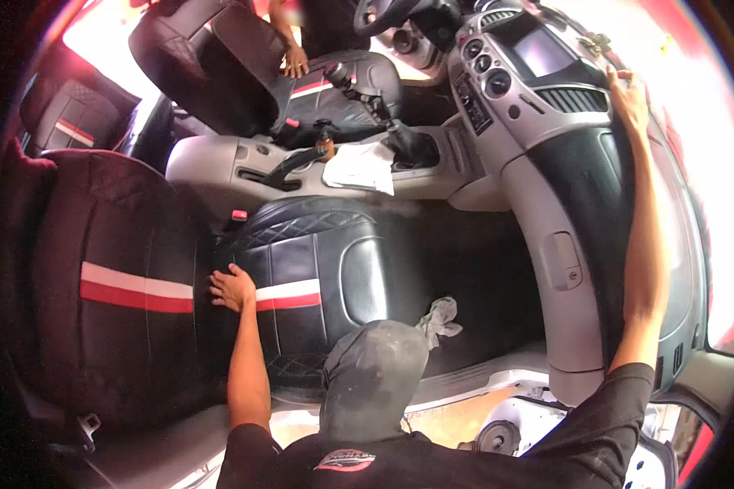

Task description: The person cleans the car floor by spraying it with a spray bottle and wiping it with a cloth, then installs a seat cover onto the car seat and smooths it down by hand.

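Observation:
My left hand (233,288) rests with spread fingers on the black passenger seat (294,261), where backrest and cushion meet, beside its white and red stripe (289,294). It holds nothing. Far to the right, my right hand (630,99) lies on top of the dashboard (583,175), near the windshield side. Its fingers look slightly bent and apart, and I see nothing held in them. A small unclear object (597,42) sits on the dashboard top just beyond those fingertips.
Another person's hand (295,61) touches the driver seat (334,90). On the centre console (208,163) are a white cloth (360,169), a spray bottle (325,138), the handbrake (294,166) and gear lever (412,145). A head in a grey covering (375,375) blocks the lower middle.

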A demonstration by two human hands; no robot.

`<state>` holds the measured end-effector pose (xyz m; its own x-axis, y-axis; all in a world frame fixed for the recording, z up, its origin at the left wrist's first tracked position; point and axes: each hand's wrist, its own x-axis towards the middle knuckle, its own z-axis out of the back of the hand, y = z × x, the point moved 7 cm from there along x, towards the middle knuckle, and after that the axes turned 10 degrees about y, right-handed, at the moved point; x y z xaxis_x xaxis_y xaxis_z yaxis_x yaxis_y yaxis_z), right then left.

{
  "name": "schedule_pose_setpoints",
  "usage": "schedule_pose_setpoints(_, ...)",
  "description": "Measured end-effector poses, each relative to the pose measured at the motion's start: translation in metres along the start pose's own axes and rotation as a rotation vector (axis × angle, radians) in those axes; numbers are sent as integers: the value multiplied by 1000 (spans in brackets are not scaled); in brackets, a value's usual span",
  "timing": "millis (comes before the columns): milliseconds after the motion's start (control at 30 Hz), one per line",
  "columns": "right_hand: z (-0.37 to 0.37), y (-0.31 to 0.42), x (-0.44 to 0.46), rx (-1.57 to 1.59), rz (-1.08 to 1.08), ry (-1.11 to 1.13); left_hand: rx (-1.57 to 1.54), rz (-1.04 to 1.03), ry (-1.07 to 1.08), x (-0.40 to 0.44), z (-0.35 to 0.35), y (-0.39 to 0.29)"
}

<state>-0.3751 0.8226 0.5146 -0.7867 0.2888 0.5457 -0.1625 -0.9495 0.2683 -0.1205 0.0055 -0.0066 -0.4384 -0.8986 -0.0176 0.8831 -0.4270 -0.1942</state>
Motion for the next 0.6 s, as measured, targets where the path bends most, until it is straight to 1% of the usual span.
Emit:
schedule_pose_setpoints(100,-4,2,0,-15,70,15,-16,-88,23,-5,-7,1)
schedule_pose_setpoints(167,-6,0,3,-43,53,35,36,-190,36,-19,-15,-8)
schedule_pose_setpoints(233,-8,-3,9,-58,79,29,94,-343,271,-72,27,-52)
schedule_pose_setpoints(300,-11,-9,11,-59,98,35,13,-666,337,-115,41,-85)
schedule_pose_setpoints(367,-13,-13,17,-42,120,46,11,-922,288,-143,37,-110)
schedule_pose_setpoints(400,-15,-16,21,-67,109,24,-13,-913,309,-143,33,-119)
schedule_pose_setpoints(433,-17,-18,24,-56,116,40,28,-888,312,-141,32,-129)
schedule_pose_setpoints(500,-19,-20,26,-37,127,76,-29,-875,332,-135,36,-138)
schedule_pose_setpoints(600,-22,-21,26,-30,85,98,-76,-776,342,-126,38,-140)
